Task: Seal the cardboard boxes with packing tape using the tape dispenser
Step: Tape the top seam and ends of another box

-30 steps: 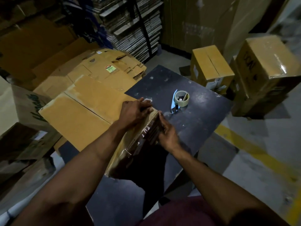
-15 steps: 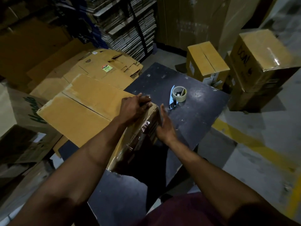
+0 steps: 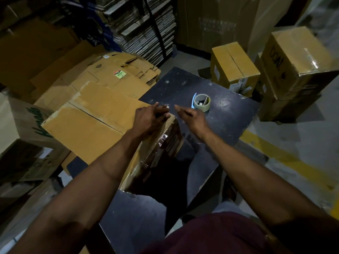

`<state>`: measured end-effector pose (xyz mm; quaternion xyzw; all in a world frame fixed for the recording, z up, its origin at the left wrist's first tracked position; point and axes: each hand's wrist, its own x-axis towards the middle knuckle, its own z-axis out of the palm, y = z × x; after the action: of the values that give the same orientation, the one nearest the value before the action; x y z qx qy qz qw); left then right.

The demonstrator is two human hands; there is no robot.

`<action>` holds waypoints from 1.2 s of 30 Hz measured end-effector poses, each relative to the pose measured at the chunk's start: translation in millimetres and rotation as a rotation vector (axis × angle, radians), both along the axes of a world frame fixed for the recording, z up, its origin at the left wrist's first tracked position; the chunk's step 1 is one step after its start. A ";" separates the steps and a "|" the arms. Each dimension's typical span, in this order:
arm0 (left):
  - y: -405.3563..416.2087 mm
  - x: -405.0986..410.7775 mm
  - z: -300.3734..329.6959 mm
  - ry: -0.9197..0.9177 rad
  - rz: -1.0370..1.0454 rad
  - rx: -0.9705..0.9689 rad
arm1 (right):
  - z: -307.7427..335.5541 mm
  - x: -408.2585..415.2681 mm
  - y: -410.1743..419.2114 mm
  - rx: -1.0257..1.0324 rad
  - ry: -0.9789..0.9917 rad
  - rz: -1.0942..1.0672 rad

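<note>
Pressing down on the taped box [image 3: 159, 143] with the left hand [image 3: 149, 118], right hand [image 3: 192, 117] loose-fingered, holding nothing, near the tape dispenser [image 3: 201, 102] on the bench [image 3: 229, 116]. Back box [image 3: 295, 57] reads "DON".

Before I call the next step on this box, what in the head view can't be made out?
- Top seam of the brown cardboard box on the dark table: the left hand and forearm cover it.
- Near side of that box: in deep shadow, print unreadable.
- Left hand's fingertips: motion-blurred, contact unclear.
- Blue-handled tape dispenser with beige roll: its near edge sits behind the right hand; blade too small to see.
</note>
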<state>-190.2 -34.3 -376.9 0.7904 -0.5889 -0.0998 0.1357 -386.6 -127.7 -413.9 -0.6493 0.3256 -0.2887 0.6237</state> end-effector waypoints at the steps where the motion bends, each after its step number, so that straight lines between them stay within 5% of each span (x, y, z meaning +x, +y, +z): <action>1: 0.8 0.5 0.5 -0.002 -0.005 -0.004 | 0.2 6.0 -4.7 -0.034 0.022 0.074; 6: 3.1 -4.9 8.1 0.101 -0.024 -0.084 | -23.6 6.3 -13.0 -0.054 -0.074 0.178; 11: 5.3 -6.8 9.5 0.146 -0.025 -0.108 | -78.5 -17.5 -12.2 -0.190 0.235 0.192; 15: 6.2 -5.9 10.2 0.182 -0.023 -0.127 | -56.9 -4.8 0.3 0.013 0.028 0.150; 22: 36.9 -0.5 18.9 0.372 0.162 -0.215 | -45.6 15.9 -1.2 -0.374 0.002 0.165; 27: 135.0 -2.8 20.4 0.253 0.362 -0.318 | -36.1 -0.9 -6.3 -0.527 0.074 0.301; 32: 220.0 -11.7 1.1 0.200 0.436 -0.445 | -29.4 24.5 28.2 -0.899 0.141 0.185; 36: 259.3 -30.4 -0.7 0.269 0.283 -0.384 | -46.9 33.2 36.3 -1.047 0.229 0.148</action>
<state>-220.6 225.0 -377.6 0.8043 -0.4575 -0.0703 0.3727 -353.4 -91.4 -460.8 -0.9218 0.1576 -0.2951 0.1958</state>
